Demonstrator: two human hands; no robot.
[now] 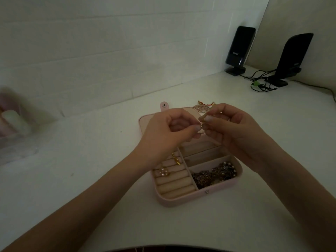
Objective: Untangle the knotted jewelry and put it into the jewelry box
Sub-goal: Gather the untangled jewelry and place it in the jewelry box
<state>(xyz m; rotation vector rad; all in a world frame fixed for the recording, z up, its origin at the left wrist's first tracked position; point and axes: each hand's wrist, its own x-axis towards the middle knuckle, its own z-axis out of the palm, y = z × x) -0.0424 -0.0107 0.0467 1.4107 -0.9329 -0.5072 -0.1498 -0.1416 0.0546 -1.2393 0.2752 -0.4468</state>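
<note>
Both hands up over open pink jewelry box (164, 201); left hand (164, 132) and right hand (230, 128) fingers pinch small gold jewelry piece (202, 124) between them, above white surface (91, 179).

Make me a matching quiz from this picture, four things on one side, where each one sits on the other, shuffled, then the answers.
Things:
1. dark beaded chain
2. gold earrings
3. two black speakers
4. red and gold jewelry pile

Places:
A. far right corner of the table
B. on the table just behind the open jewelry box
C. on the padded ring rolls, box's left side
D. box's near right compartment

Pairs: 1-D, 2-C, 3-A, 4-B
</note>
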